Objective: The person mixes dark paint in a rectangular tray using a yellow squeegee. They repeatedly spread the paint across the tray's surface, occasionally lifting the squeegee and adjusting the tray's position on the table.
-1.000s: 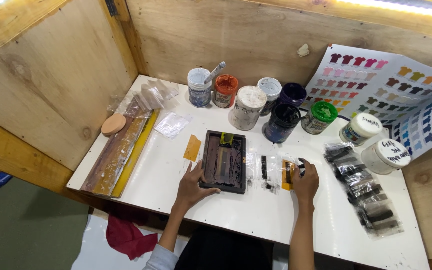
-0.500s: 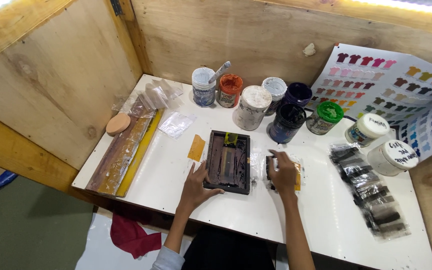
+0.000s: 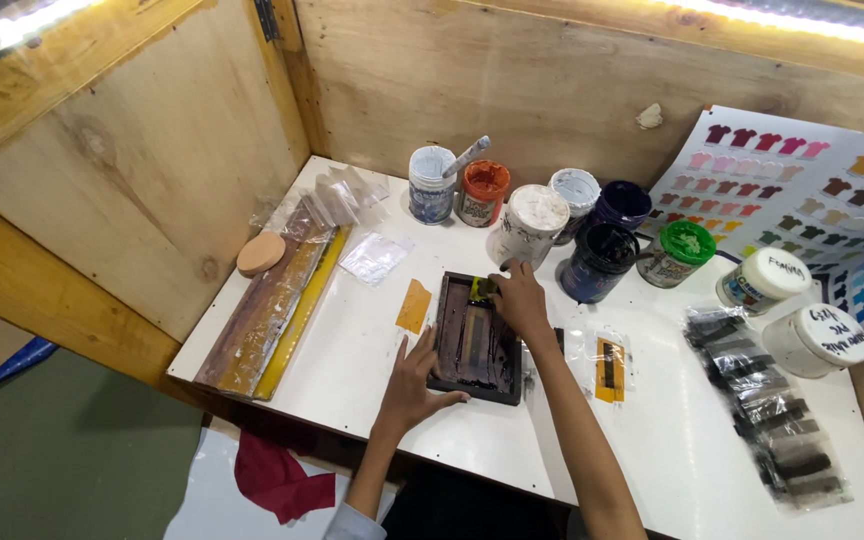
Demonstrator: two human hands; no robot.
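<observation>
The left hand (image 3: 414, 385) lies flat and open on the white table (image 3: 352, 330), fingers spread, fingertips against the near left edge of the dark tray (image 3: 477, 340), bracing it without clasping anything. The right hand (image 3: 520, 300) reaches over the tray's far end, fingers curled downward at a small yellow-green patch (image 3: 482, 290) on the far rim; whether the fingers pinch something there or only press on it cannot be told.

The tray sits between the two hands, smeared with dark ink. Just left of it lies an orange card (image 3: 414, 306). Right of the right forearm lies a clear packet (image 3: 607, 368) with a yellow and black strip inside. Just beyond the right hand stands a white-lidded jar (image 3: 529, 225), with a dark open jar (image 3: 597, 262) to its right and a green-lidded jar (image 3: 679, 252) further right. Well left of the left hand, long squeegees (image 3: 272, 315) lie along the table edge. A colour chart (image 3: 802, 200) leans on the wooden wall at far right.
</observation>
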